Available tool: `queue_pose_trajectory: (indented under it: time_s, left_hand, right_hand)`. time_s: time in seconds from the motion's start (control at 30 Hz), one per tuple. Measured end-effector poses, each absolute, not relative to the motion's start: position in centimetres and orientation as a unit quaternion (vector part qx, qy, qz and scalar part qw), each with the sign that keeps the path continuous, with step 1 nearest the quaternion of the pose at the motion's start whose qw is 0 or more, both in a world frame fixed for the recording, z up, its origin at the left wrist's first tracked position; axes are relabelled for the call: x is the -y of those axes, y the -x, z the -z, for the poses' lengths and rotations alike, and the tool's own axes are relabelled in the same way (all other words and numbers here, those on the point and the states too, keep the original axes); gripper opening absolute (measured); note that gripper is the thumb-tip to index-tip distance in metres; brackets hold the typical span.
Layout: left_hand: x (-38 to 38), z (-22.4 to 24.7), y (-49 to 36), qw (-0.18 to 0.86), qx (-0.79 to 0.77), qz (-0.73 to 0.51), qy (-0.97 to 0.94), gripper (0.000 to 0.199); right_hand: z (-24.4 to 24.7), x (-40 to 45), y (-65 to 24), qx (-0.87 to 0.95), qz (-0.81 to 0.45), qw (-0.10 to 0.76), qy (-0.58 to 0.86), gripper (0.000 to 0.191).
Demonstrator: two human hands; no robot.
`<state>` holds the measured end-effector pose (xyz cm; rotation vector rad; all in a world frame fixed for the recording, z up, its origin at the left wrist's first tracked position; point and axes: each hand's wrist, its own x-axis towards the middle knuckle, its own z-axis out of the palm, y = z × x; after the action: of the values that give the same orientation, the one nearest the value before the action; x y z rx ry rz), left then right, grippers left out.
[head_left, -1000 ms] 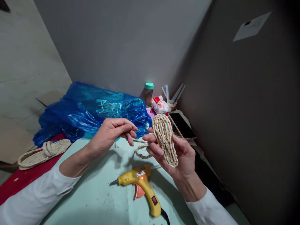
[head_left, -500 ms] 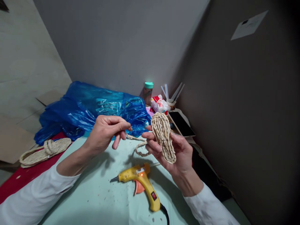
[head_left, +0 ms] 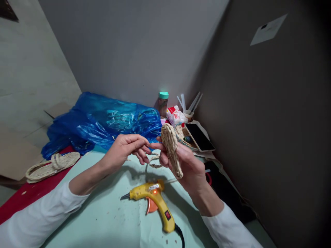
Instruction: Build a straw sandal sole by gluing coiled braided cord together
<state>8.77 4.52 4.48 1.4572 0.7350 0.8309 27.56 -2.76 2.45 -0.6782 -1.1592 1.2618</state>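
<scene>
At the far left, on a strip of red cloth (head_left: 31,194), lies a flat oval coil of pale braided straw with a knotted loop on top (head_left: 53,165) — it looks like a finished piece set aside, well apart from both hands. Behind it, a crumpled blue plastic sheet (head_left: 103,120) spreads toward the grey wall. The pale green table surface (head_left: 103,213) fills the foreground. The person's left hand (head_left: 126,150), in a white sleeve, hovers above the table with fingers curled and the thumb and fingertips pinched together on what seems to be the loose end of a thin braided straw cord (head_left: 154,165); the exact contact is too small to confirm. That cord trails down in a loop between the two hands. Just to the right, touching fingertips with the left, the right hand (head_left: 186,165) is wrapped around a small sole-shaped pad of woven pale straw (head_left: 171,148), held edge-on and tilted, its rounded end uppermost. Judging from this, the pad's body is already woven and glued, while the trailing cord is not yet fixed along it. Below the hands, a yellow hot glue gun with an orange trigger (head_left: 155,201) lies on the table, its indicator glowing, near but untouched. Further right, near the corner, stand a teal-capped jar (head_left: 163,102), a red and white packet (head_left: 175,115), a cup of clear glue sticks (head_left: 189,105) and a dark-screened phone (head_left: 199,137) resting on a woven basket.
</scene>
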Motion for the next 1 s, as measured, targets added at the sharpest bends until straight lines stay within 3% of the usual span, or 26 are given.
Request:
queue_pose_trajectory:
  time_s: [0.23,0.47,0.67,0.87,1.0]
  left_hand:
    - [-3.4,-4.8,-5.4,0.568,-0.352,-0.363,-0.649,0.012]
    - [-2.3,-3.5,-1.1,0.545,-0.414,-0.376,-0.625,0.016]
    - [-1.5,-2.4,0.8,0.517,-0.445,-0.404,-0.61,0.028]
    - [-1.7,-0.3,1.1,0.471,-0.456,-0.442,-0.612,0.053]
    - [-1.7,0.2,0.6,0.476,-0.431,-0.452,-0.619,0.036]
  right_hand:
    - [-2.8,3.5,-26.3,0.596,-0.414,0.579,0.371,0.051]
    - [-3.4,3.9,-23.9,0.786,-0.084,0.472,0.391,0.055]
    - [-3.5,3.5,-22.7,0.844,0.01,0.403,0.355,0.055]
    - [-2.8,3.0,-22.7,0.866,0.054,0.367,0.336,0.053]
    - [-2.2,2.8,-22.8,0.876,0.083,0.348,0.325,0.051]
